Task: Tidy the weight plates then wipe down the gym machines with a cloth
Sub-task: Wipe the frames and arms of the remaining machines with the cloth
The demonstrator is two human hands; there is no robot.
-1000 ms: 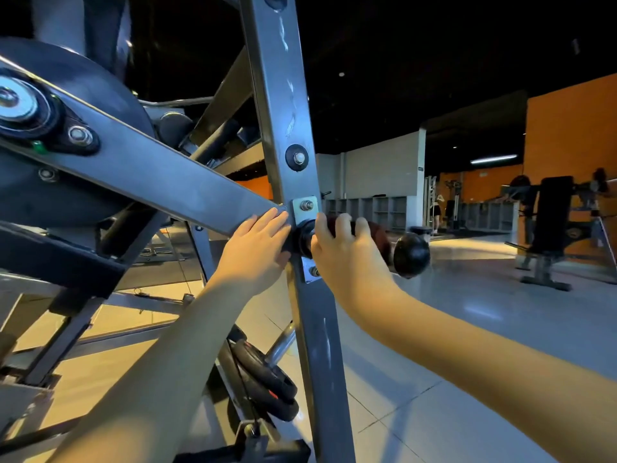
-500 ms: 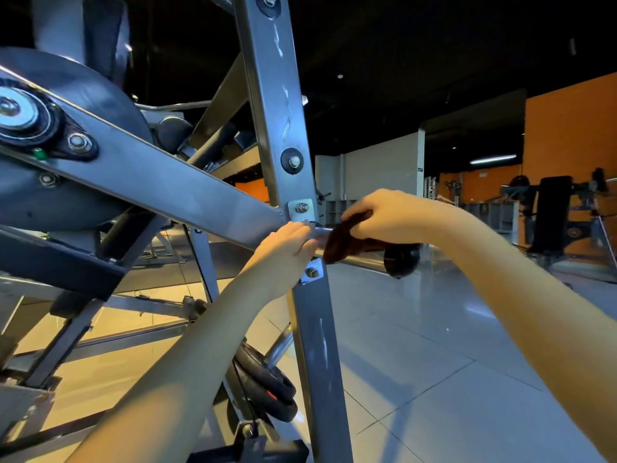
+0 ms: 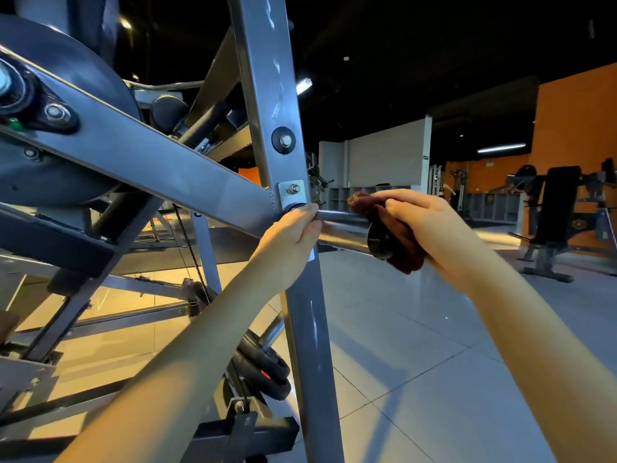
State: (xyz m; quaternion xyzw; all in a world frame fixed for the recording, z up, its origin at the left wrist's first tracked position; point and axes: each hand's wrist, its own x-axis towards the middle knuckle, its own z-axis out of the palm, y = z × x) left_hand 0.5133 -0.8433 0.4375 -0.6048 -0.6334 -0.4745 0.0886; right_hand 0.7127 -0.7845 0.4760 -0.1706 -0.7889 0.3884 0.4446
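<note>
A grey steel gym machine frame (image 3: pixel 267 78) fills the left half of the view. A chrome weight peg (image 3: pixel 344 228) juts out to the right from its upright post. My right hand (image 3: pixel 430 225) grips a dark red-brown cloth (image 3: pixel 397 242), wrapped over the peg's black end cap. My left hand (image 3: pixel 293 235) is curled around the base of the peg, against the post and its bolted bracket. Low behind the post, black weight plates (image 3: pixel 263 369) hang on another peg.
A large dark disc (image 3: pixel 60 95) and diagonal beams sit at upper left. The machine's base (image 3: pixel 240 432) lies at the bottom. Grey tiled floor (image 3: pixel 417 362) stretches right. A black bench machine (image 3: pixel 557 215) stands by the orange wall; shelving (image 3: pixel 360 195) and a distant person (image 3: pixel 445 192) are beyond.
My right hand has slid the cloth outward along the peg from the post to its end cap. My left hand stays at the peg's base.
</note>
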